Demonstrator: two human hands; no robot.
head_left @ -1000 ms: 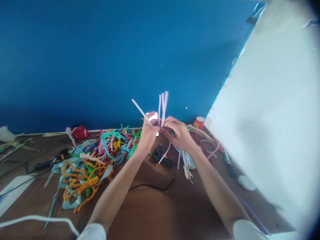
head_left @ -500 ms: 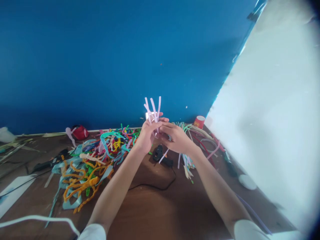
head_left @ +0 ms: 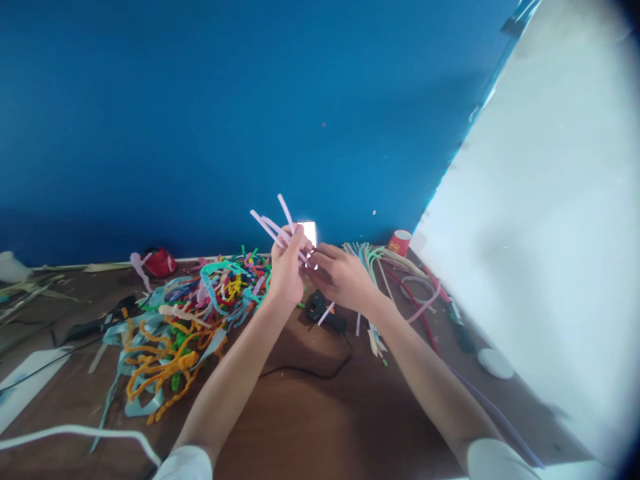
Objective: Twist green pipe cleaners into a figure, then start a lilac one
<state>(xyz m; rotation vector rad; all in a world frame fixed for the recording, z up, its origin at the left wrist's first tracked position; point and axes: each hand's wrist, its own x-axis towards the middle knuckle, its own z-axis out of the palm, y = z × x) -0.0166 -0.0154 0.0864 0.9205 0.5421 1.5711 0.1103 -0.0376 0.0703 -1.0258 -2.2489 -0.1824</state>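
Observation:
Several pale lilac pipe cleaners [head_left: 269,227] slant up and to the left out of my left hand [head_left: 289,270], whose fingers are closed round them. My right hand [head_left: 343,273] is just to the right, its fingertips pinched at the lower ends of the same stems. Its fingers partly hide where the stems meet. A phone with a bright white screen [head_left: 309,232] stands behind my hands, partly covered by them. Below the hands a black glue gun [head_left: 320,310] lies on the brown table [head_left: 320,413].
To the left is a tangled heap of coloured pipe cleaners [head_left: 175,363] with ribbons. A bundle of pale stems [head_left: 367,257] lies behind my right hand. A red cup [head_left: 400,243] stands by the wall, a red pouch [head_left: 161,263] at the back left. A black cable [head_left: 310,373] crosses the table.
The lilac pipe cleaners have tipped from nearly upright to slanting left. My left hand has turned with them, uncovering more of the phone screen. My right hand has shifted slightly left.

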